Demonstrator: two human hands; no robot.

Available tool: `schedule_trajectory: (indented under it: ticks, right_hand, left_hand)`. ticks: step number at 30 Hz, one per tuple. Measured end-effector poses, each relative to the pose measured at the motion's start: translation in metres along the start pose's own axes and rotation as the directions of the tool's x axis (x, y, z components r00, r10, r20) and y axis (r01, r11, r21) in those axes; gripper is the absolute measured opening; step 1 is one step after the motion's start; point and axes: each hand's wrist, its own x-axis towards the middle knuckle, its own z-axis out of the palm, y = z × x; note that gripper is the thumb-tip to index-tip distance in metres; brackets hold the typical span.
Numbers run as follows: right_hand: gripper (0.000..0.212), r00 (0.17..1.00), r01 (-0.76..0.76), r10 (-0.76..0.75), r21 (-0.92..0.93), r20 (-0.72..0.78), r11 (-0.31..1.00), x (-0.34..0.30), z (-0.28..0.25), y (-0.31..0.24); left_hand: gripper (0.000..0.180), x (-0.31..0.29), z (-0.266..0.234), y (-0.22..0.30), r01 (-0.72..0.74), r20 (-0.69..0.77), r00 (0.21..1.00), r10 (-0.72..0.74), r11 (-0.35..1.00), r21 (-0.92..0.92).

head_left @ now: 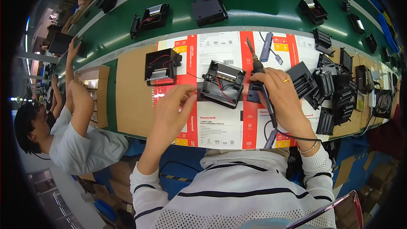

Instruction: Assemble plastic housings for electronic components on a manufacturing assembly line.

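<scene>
My right hand is closed around the dark handle of a soldering iron, whose metal tip points away from me. Its fingertips are by a small black part, partly hidden under them. To the left of that lies an open black plastic housing with red and black wires and a metal strip inside. My left hand is beside the housing's left side, fingers loosely curled with a gap to the thumb, and nothing shows in it. A second open black housing with red wires sits beyond my left hand.
Printed white-and-red cardboard covers the bench. Black plastic parts are piled at right. Grey-purple cabled devices lie near the iron's tip. Beyond runs a green conveyor carrying several housings. A co-worker reaches over at left.
</scene>
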Motion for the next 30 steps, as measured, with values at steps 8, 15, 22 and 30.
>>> schedule_trajectory:
  ticks: [8,15,22,30]
  right_hand:
    - [0.033,0.984,0.084,-0.086,-0.023,-0.157,0.996,0.007,0.011,0.005]
    - [0.035,0.971,0.134,-0.135,-0.023,-0.195,0.991,-0.008,0.043,-0.020]
    - [0.036,0.972,0.087,-0.089,-0.021,-0.219,0.996,-0.008,0.040,-0.022]
    - [0.037,0.975,0.059,-0.058,-0.001,-0.215,0.998,-0.006,0.040,-0.017]
  left_hand:
    - [0.026,0.038,0.007,-0.011,0.042,0.065,0.998,-0.015,0.897,-0.441]
    - [0.019,0.042,0.023,-0.006,-0.469,0.065,0.863,0.502,0.841,-0.268]
    - [0.014,0.065,0.017,0.010,-0.677,0.401,0.668,0.627,0.736,-0.022]
    - [0.010,0.063,0.014,0.010,-0.590,0.514,0.657,0.552,0.800,-0.107]
